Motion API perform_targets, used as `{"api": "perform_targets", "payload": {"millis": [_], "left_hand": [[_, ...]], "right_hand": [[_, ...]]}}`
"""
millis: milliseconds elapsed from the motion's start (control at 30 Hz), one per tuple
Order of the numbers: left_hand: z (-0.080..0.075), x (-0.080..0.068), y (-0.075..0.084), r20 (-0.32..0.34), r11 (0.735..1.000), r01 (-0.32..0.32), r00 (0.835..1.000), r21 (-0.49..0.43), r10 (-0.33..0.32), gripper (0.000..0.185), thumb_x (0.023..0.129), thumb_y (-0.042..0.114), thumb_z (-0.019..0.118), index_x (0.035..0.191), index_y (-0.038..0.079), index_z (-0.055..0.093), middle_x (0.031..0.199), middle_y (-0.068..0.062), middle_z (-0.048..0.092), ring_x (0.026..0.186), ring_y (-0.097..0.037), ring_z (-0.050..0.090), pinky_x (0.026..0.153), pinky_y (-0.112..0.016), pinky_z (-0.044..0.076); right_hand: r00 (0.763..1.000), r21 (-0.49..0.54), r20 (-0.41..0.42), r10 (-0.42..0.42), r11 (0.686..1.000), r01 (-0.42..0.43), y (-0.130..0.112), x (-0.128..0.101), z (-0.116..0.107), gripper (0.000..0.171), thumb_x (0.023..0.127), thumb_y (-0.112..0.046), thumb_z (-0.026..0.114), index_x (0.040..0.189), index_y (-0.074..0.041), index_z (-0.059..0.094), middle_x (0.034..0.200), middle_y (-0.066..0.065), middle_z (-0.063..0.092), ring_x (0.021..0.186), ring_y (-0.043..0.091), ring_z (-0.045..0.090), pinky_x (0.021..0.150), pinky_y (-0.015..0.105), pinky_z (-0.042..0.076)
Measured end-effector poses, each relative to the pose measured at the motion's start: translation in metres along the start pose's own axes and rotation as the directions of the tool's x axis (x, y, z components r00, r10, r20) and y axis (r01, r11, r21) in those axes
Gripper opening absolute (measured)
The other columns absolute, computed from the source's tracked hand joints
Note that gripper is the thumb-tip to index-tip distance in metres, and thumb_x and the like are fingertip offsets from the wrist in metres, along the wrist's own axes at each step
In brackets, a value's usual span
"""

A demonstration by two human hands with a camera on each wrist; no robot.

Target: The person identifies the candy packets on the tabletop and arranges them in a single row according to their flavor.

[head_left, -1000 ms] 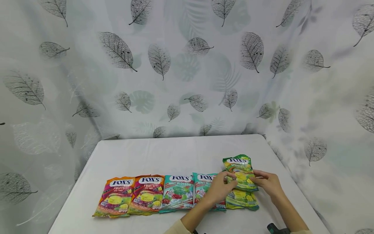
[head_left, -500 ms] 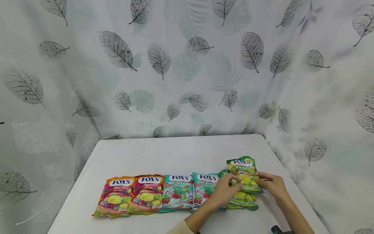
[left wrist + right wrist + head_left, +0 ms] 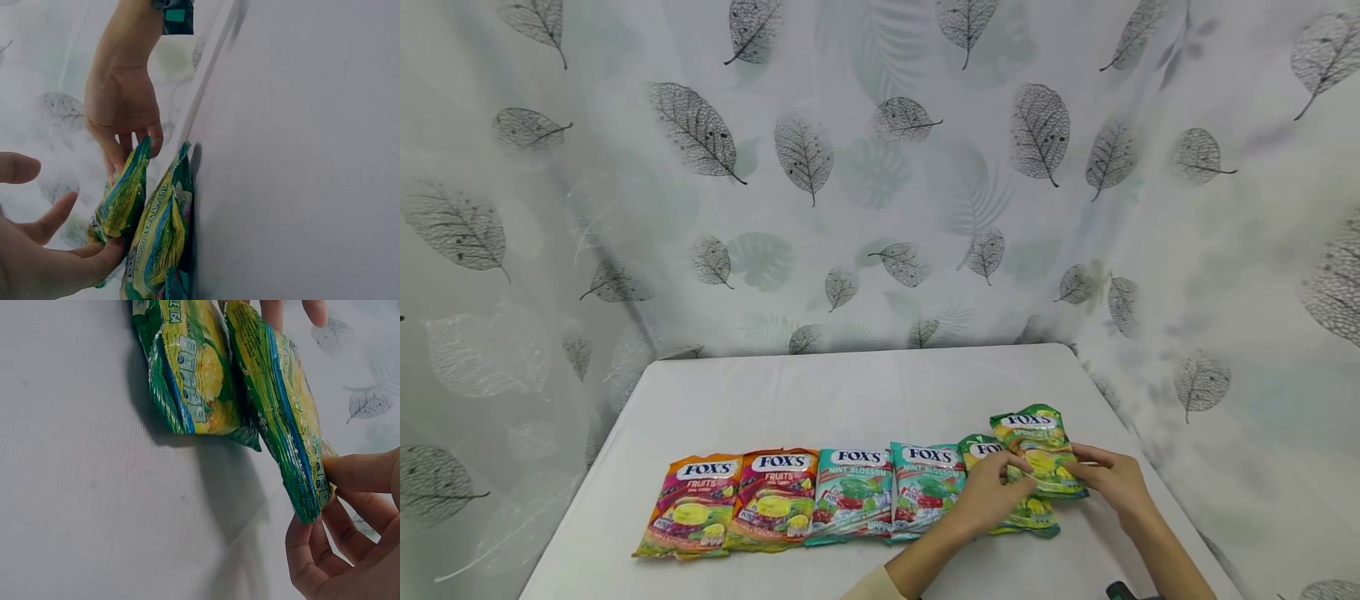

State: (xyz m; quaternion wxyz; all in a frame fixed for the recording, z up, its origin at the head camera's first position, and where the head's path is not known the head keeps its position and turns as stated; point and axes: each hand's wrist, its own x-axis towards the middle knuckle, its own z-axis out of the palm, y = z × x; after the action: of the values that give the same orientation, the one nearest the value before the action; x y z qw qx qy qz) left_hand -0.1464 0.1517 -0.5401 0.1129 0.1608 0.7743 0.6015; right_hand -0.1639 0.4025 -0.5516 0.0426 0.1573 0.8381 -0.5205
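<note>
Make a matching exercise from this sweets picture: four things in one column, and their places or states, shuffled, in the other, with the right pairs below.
Column 1
1. Upper green Fox's bag
2. Lower green Fox's bag
3. Two Fruits bags
4. Two Mint Blossom bags

Column 2
A. Left end of the row
B. Middle of the row
C. Held by left hand and right hand
D. Lies on the table, partly under another bag

Pairs: 1-C, 2-D, 3-A, 4-B
</note>
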Motion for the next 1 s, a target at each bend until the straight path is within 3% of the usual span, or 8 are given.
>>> {"api": "perform_targets", "payload": {"millis": [567,833,1000], "left_hand": [[0.021,0.001,0.005,0.009,0.999,0.031,0.999,0.021,-0.031,0.018,0.093,0.035,0.072,0.108,0.027,0.074,0.126,0.016,0.063,0.115,-0.01,0.06,0.096,-0.032,0.051],[0.027,0.003,0.009,0.02,1.0,0.001,1.0,0.012,-0.001,0.017,0.092,0.03,0.073,0.107,0.021,0.075,0.106,0.015,0.063,0.083,-0.001,0.05,0.07,-0.022,0.041],[0.031,0.003,0.011,0.024,1.0,0.019,1.0,0.004,-0.019,0.02,0.09,0.03,0.073,0.107,0.019,0.076,0.095,0.011,0.061,0.076,0.0,0.048,0.064,-0.021,0.039]], "right_hand": [[1.0,0.009,-0.009,0.025,1.0,-0.025,0.016,-0.005,-0.019,0.063,0.09,-0.026,0.082,0.141,0.005,0.06,0.127,0.019,0.067,0.088,0.0,0.064,0.075,0.023,0.058],[1.0,0.007,0.0,0.008,1.0,-0.008,0.02,-0.006,-0.026,0.063,0.093,-0.026,0.08,0.141,0.008,0.058,0.125,0.015,0.069,0.088,-0.001,0.063,0.075,0.023,0.057],[1.0,-0.005,0.0,0.022,1.0,-0.022,0.023,-0.006,-0.03,0.064,0.093,-0.028,0.08,0.141,0.008,0.058,0.127,0.019,0.068,0.088,-0.001,0.062,0.075,0.023,0.057]]}}
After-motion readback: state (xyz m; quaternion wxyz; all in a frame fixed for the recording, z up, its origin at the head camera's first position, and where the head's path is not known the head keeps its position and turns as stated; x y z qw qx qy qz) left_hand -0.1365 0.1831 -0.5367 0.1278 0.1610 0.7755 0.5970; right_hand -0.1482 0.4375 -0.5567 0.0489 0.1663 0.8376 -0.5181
